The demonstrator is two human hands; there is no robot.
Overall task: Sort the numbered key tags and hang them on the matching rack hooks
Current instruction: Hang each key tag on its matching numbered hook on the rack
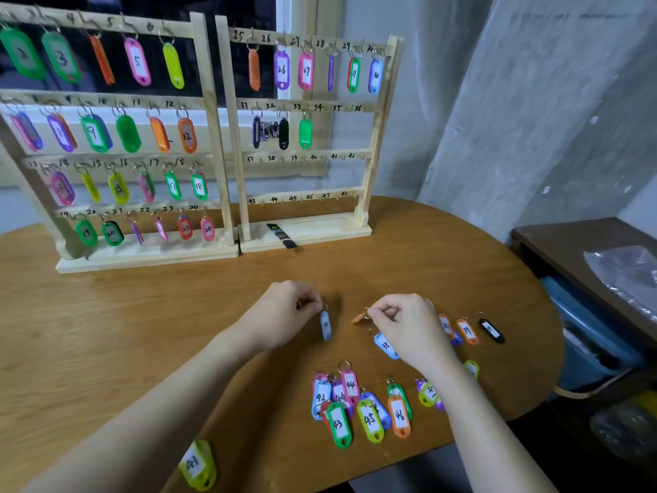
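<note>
left hand (289, 311) pinching ring of pale blue key tag (326, 325), dangling just above wooden table (142, 314). right hand (405, 323) pinching ring of orange key tag (359, 318) just right. two wooden racks (302, 137) far behind; more numbered tags (359, 407) near.

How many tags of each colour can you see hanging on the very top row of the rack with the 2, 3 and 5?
green tags: 2
orange tag: 1
pink tag: 1
yellow tag: 1
Total: 5 in view; the row's left end runs out of the picture.
</note>
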